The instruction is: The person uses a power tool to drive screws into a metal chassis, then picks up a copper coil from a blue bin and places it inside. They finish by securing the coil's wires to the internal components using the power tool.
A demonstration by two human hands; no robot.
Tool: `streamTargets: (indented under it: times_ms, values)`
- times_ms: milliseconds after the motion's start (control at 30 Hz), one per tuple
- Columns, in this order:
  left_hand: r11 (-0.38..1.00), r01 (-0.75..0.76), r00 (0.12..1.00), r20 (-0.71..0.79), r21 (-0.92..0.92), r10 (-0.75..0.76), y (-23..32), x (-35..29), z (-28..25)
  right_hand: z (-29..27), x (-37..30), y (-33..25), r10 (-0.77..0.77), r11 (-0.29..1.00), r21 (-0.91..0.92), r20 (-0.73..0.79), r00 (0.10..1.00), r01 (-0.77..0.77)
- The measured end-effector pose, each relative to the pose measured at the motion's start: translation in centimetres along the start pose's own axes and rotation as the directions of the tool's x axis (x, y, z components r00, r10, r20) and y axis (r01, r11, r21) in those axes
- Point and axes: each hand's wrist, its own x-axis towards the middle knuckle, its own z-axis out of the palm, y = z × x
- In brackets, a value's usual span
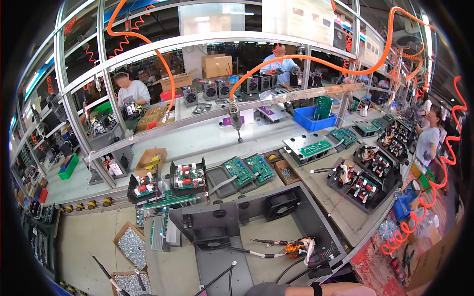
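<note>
Along the lower edge, a forearm with a grey sleeve and a black wristband (316, 288) stretches rightward, apparently my right arm. Of my right hand (348, 290) only a strip beyond the band shows; its fingers are cut off by the edge. My left hand is out of view. Just beyond the arm lies an open dark grey metal case (232, 274). Black fans (281, 204) are fitted in its walls. Inside it are a copper-wound coil (299, 247) and loose black cables (217, 279).
Cardboard trays of screws (131, 247) stand left of the case. Green circuit boards (238, 171) and black assemblies (189, 178) lie behind it, with more assemblies (363, 187) at right. An electric screwdriver (236, 118) hangs from an orange hose. Co-workers (132, 91) work across the bench.
</note>
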Motion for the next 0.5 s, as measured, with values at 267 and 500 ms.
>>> streamTargets:
  times_ms: [267, 500]
  values:
    - [1.0, 0.019, 0.999, 0.038, 0.013, -0.02, 0.6, 0.6, -0.3, -1.4, -1.2, -2.0, 0.105, 0.994, -0.04, -0.001, 0.994, -0.105]
    - [0.999, -0.002, 0.998, 0.057, 0.037, 0.0, 0.5, 0.7, -0.1, 0.7, -1.0, 0.3, 0.009, 0.996, 0.092, -0.064, 0.998, -0.003]
